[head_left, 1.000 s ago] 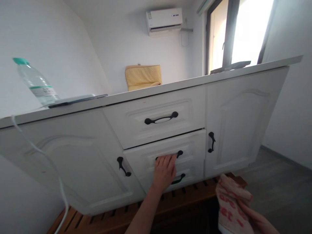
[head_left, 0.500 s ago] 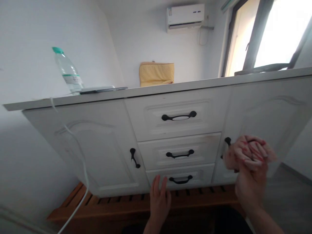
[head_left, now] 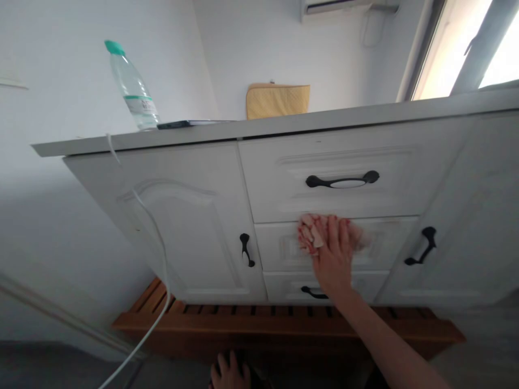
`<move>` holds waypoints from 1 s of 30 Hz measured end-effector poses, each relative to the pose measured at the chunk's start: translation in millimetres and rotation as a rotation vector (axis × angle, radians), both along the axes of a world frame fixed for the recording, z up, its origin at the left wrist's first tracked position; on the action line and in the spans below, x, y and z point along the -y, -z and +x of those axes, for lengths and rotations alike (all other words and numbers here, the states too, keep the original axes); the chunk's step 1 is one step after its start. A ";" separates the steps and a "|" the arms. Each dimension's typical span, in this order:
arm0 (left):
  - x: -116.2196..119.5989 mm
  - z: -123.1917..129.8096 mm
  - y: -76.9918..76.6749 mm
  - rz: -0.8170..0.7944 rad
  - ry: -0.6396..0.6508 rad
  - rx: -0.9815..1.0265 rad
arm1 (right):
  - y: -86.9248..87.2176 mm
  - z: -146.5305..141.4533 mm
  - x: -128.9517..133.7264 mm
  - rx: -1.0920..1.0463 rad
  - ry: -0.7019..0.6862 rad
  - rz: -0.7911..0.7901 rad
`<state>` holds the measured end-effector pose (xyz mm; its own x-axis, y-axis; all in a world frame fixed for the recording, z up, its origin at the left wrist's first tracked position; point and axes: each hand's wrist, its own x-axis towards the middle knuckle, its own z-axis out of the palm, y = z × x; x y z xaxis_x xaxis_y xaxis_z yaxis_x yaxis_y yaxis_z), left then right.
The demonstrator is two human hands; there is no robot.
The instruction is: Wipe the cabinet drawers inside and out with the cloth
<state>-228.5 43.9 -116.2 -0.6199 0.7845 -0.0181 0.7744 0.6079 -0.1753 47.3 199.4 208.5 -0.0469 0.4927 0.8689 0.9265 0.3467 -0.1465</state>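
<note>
My right hand (head_left: 335, 265) presses a crumpled pink-and-red cloth (head_left: 312, 232) against the front of the middle drawer (head_left: 278, 246), its fingers over the cloth. The cloth and hand hide that drawer's handle. Above sits the top drawer's black handle (head_left: 343, 180) with a white inset, and below, the bottom drawer's handle (head_left: 314, 293) is partly covered by my wrist. Low at the frame's bottom edge, my left hand (head_left: 230, 373) rests with its fingers apart on something dark, away from the cabinet and holding nothing.
The white cabinet (head_left: 178, 237) stands on a slatted wooden bench (head_left: 227, 324). On its top are a green-capped bottle (head_left: 135, 89) and a flat dark object (head_left: 174, 125). A white cable (head_left: 165, 270) hangs down at left. Door handles (head_left: 246, 251) flank the drawers. A yellow padded panel (head_left: 278, 101) shows behind.
My right hand has moved left with the cloth, from the right door's handle to the middle drawer. My left hand has dropped away from the bottom drawer. The view has shifted.
</note>
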 end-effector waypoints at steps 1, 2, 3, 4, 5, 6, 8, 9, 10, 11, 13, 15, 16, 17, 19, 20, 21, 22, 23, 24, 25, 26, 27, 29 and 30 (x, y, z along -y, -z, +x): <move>-0.6 3.1 -2.8 0.021 0.002 -0.014 | -2.8 -15.3 0.6 0.011 -0.020 -0.012; -0.6 5.9 -5.8 0.043 0.008 -0.017 | -5.2 -31.1 0.1 0.024 -0.043 -0.023; -0.2 8.1 -8.8 0.062 0.016 -0.007 | -7.2 -47.1 -1.2 0.037 -0.071 -0.032; 0.5 9.6 -11.7 0.078 0.024 0.012 | -8.8 -63.0 -2.8 0.049 -0.105 -0.043; 1.4 10.2 -14.5 0.090 0.029 0.035 | -10.1 -78.0 -4.4 0.066 -0.147 -0.056; 2.4 10.0 -16.7 0.098 0.031 0.055 | -11.2 -91.4 -5.8 0.090 -0.198 -0.064; 4.2 6.8 -18.8 0.109 0.027 0.073 | -12.8 -109.5 -8.3 0.147 -0.291 -0.058; 5.0 4.3 -18.4 0.107 0.025 0.074 | -13.3 -112.9 -9.5 0.178 -0.330 -0.050; 5.7 1.3 -17.1 0.107 0.021 0.069 | -13.7 -112.1 -10.7 0.207 -0.365 -0.041; 6.3 -1.9 -15.3 0.108 0.012 0.058 | -14.0 -107.1 -11.8 0.228 -0.396 -0.032; 7.0 -7.3 -11.6 0.108 -0.013 0.032 | -14.4 -86.9 -13.1 0.247 -0.438 -0.028; 7.6 -9.8 -10.9 0.103 -0.026 0.016 | -15.5 -59.2 -12.0 0.228 -0.429 -0.043; 8.1 -9.5 -12.4 0.099 -0.023 0.015 | -16.5 -44.8 -10.4 0.210 -0.400 -0.061; 8.6 -8.2 -15.2 0.094 -0.011 0.015 | -17.7 -30.9 -8.3 0.197 -0.366 -0.084; 9.6 -3.2 -22.8 0.089 0.022 0.015 | -20.0 -5.2 -3.5 0.194 -0.295 -0.126; 10.0 -0.2 -26.7 0.088 0.040 0.014 | -20.6 7.0 -1.1 0.197 -0.261 -0.136; 10.3 2.7 -30.0 0.089 0.053 0.010 | -20.5 19.5 1.0 0.196 -0.227 -0.135; 10.5 5.1 -32.3 0.093 0.063 0.002 | -19.7 32.7 2.8 0.187 -0.194 -0.130; 10.7 6.8 -33.3 0.098 0.071 -0.007 | -18.2 47.1 4.2 0.166 -0.160 -0.126; 11.0 7.7 -33.3 0.105 0.077 -0.018 | -16.1 62.8 5.1 0.135 -0.123 -0.127; 11.2 7.7 -32.3 0.112 0.081 -0.029 | -13.5 79.7 5.5 0.099 -0.085 -0.129; 11.6 7.2 -30.8 0.116 0.086 -0.037 | -10.2 97.2 5.4 0.055 -0.042 -0.130; 12.1 6.3 -29.2 0.118 0.091 -0.041 | -6.2 114.7 5.0 0.009 0.005 -0.125; 13.0 4.7 -27.2 0.117 0.095 -0.046 | 5.1 145.1 4.6 -0.079 0.085 -0.093; 13.3 4.7 -27.2 0.113 0.095 -0.052 | 13.3 156.1 5.4 -0.115 0.105 -0.074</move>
